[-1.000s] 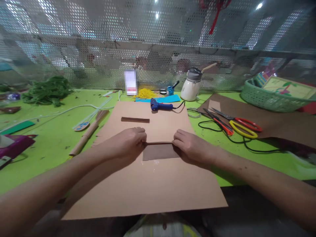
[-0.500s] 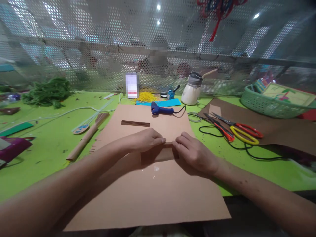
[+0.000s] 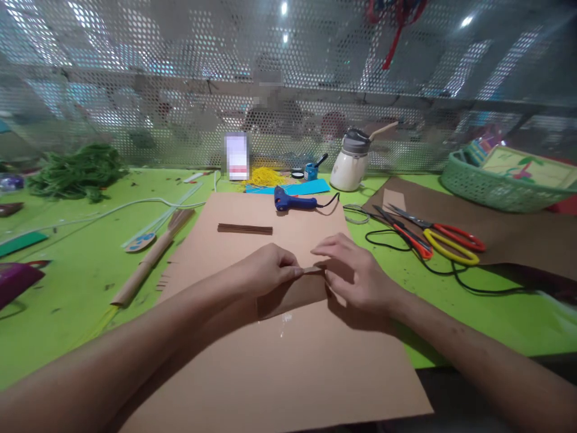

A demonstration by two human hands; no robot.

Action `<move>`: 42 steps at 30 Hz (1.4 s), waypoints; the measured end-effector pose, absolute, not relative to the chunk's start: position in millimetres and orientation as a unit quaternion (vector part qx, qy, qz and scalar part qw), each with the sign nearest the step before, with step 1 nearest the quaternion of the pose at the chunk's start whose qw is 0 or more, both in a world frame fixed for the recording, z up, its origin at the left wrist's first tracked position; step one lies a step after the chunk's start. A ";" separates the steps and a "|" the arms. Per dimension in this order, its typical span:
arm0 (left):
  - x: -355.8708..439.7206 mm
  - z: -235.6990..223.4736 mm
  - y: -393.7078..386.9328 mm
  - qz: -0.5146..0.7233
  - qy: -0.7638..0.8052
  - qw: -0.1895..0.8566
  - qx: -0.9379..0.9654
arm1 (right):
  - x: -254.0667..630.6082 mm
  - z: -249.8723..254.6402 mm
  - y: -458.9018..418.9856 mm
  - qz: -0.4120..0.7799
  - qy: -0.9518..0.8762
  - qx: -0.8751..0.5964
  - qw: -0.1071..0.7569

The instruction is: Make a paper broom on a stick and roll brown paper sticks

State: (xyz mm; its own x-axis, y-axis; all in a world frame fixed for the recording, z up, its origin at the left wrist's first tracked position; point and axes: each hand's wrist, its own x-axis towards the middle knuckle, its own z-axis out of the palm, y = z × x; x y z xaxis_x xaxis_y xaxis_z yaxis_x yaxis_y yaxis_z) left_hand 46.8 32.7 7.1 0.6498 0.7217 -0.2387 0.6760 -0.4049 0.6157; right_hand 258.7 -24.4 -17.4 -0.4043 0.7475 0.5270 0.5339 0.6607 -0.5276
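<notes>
My left hand (image 3: 269,268) pinches the upper rolled edge of a small brown paper piece (image 3: 293,296) between thumb and fingers. The piece's lower part hangs flat towards me over a large tan sheet (image 3: 270,373). At the paper's right end my right hand (image 3: 363,273) has its fingers apart, the thumb close to the edge; whether it touches is hard to see. Beyond my left hand lie several thin dark brown strips (image 3: 246,229). A blue glue gun (image 3: 295,201) rests at the sheet's far end.
Scissors (image 3: 444,237) and a black cord (image 3: 487,291) lie to the right, near a green basket (image 3: 505,189). A white jug (image 3: 349,168) stands behind. On the left are a rolled paper stem (image 3: 148,264) and green strands (image 3: 74,171). Perforated metal panel (image 3: 180,132) closes the back.
My right hand has loosened its closed fingers and spread them at the paper's right end. The paper now slants, its right side higher. My left hand keeps its pinch.
</notes>
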 end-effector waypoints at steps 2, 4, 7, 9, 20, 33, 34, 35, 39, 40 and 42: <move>47.2 6.2 26.9 0.039 0.419 0.333 0.844 | 259.5 -10.2 -23.6 0.223 -0.800 -0.418 0.368; 47.6 6.3 19.5 0.054 0.416 0.300 0.857 | 259.7 -5.8 -23.6 0.287 -0.788 -0.443 0.316; 49.0 7.7 9.4 0.072 0.405 0.244 0.878 | 258.0 -5.2 -25.5 0.322 -0.782 -0.459 0.273; 50.4 9.5 5.6 0.077 0.406 0.243 0.877 | 257.1 -7.1 -26.6 0.314 -0.779 -0.462 0.284; 46.8 16.0 11.5 0.021 0.381 0.383 0.841 | 264.5 -12.8 -27.2 0.305 -0.795 -0.438 0.288; 42.0 20.7 10.6 0.025 0.380 0.369 0.848 | 260.8 -9.7 -28.9 0.253 -0.825 -0.420 0.281; 40.0 21.6 13.0 0.023 0.379 0.372 0.847 | 261.4 -10.1 -28.7 0.256 -0.823 -0.422 0.280; 38.1 22.5 15.6 0.020 0.376 0.374 0.848 | 262.0 -10.4 -28.4 0.257 -0.822 -0.424 0.280; 31.7 27.0 25.2 -0.003 0.352 0.366 0.861 | 265.3 -9.5 -26.7 0.268 -0.813 -0.439 0.273; 30.4 28.3 27.0 -0.006 0.348 0.360 0.866 | 266.7 -9.0 -26.2 0.272 -0.808 -0.446 0.273; 28.3 30.6 29.5 -0.009 0.342 0.349 0.873 | 270.3 -8.0 -25.3 0.282 -0.795 -0.459 0.278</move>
